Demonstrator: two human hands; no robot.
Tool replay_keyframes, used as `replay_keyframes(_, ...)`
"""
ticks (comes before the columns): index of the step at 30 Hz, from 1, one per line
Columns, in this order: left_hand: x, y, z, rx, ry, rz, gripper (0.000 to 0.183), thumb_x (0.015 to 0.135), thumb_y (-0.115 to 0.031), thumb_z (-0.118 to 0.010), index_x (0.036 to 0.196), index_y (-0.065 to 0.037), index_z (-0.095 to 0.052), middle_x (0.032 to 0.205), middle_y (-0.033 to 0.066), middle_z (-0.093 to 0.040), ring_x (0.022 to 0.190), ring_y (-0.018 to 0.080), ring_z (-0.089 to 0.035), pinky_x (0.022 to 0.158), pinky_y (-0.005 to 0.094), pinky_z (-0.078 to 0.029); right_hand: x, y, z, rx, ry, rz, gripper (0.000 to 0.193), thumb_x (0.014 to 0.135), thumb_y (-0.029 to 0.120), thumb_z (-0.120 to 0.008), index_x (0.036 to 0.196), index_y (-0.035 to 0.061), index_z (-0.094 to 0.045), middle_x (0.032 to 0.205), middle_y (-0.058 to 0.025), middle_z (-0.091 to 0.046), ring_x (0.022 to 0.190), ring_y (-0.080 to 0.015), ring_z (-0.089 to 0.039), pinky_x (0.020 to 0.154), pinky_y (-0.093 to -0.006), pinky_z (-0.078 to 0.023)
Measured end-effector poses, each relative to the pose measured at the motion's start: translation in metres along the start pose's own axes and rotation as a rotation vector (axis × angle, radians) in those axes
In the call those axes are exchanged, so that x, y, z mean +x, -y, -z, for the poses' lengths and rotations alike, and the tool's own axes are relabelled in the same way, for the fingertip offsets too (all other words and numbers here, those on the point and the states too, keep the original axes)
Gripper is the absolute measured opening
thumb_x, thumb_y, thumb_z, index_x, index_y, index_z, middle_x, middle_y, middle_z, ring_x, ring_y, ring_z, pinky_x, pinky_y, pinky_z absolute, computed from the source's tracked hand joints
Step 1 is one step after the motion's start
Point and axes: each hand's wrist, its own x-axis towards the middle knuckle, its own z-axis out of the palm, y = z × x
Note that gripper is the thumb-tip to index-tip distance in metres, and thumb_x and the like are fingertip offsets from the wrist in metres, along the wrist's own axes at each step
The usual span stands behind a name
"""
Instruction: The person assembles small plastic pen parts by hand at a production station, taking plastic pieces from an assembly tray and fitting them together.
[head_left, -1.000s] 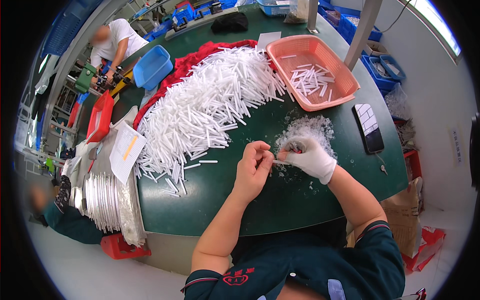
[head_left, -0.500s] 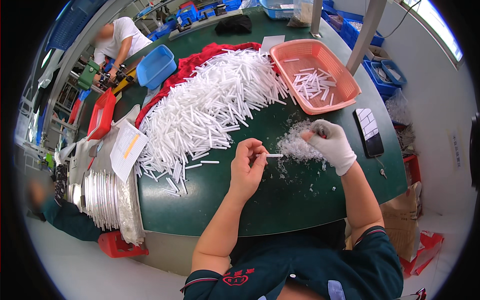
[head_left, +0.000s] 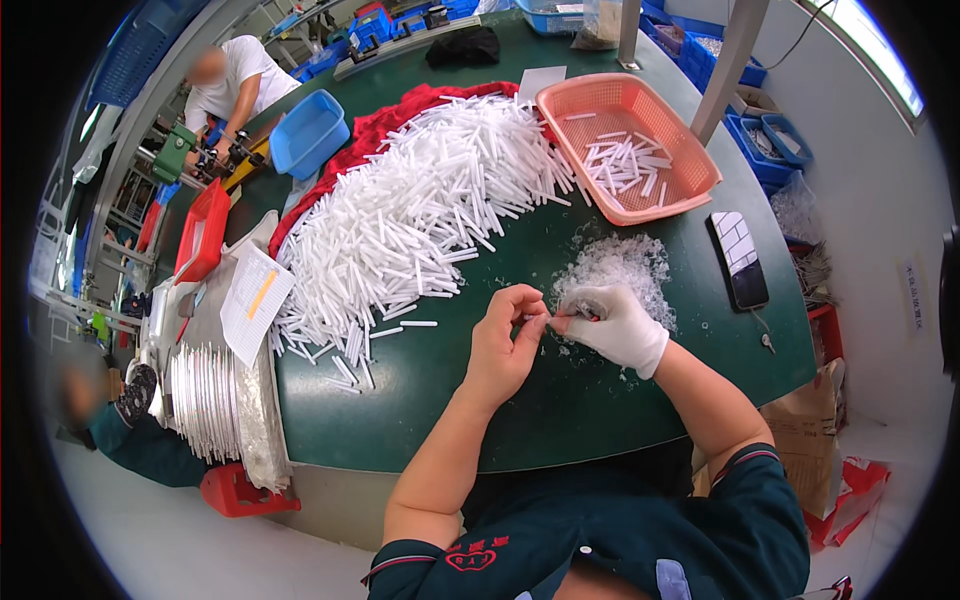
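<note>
My bare left hand is closed in a pinch at the front middle of the table. The thin white plastic tube that stuck out from it a moment ago is now mostly covered by fingers. My right hand, in a white glove, meets it fingertip to fingertip at the tube's end. Its fingers are curled round something small and dark with a trace of red, too covered to name. Just beyond the glove lies a heap of clear curly plastic shavings. A large pile of white tubes spreads to the left on red cloth.
A salmon basket holding several tubes stands at the back right. A phone and a small key lie near the right edge. Left are a paper sheet, a red bin and a blue bin. Two other people sit leftward.
My gloved right hand has come left and down from above the shavings to meet my left hand. The tube's free end, visible before, is now covered. My left hand has shifted slightly right.
</note>
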Motion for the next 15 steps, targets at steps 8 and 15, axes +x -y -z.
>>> replay_keyframes(8, -0.002, -0.011, 0.003, -0.21, 0.092, -0.015, 0.027, 0.09, 0.004, -0.054, 0.113, -0.004, -0.045, 0.092, 0.005, -0.057, 0.078, 0.009, -0.055, 0.071, 0.0217, -0.045, 0.0, 0.005, 0.012, 0.839, 0.276, -0.529, 0.017, 0.082, 0.015, -0.068, 0.085, 0.0056, -0.054, 0.057, 0.0025, -0.044, 0.041, -0.0052, -0.035, 0.038, -0.0213, -0.023)
replay_keyframes(15, 0.001, -0.006, 0.008, -0.269, 0.049, -0.008, 0.029, 0.089, 0.006, -0.054, 0.114, -0.005, -0.044, 0.094, 0.0081, -0.057, 0.077, 0.01, -0.054, 0.071, 0.0217, -0.046, 0.005, 0.001, 0.035, 0.948, -0.169, -0.448, 0.014, 0.083, 0.016, -0.065, 0.091, 0.0088, -0.055, 0.062, 0.0042, -0.045, 0.043, -0.0038, -0.035, 0.038, -0.0199, -0.024)
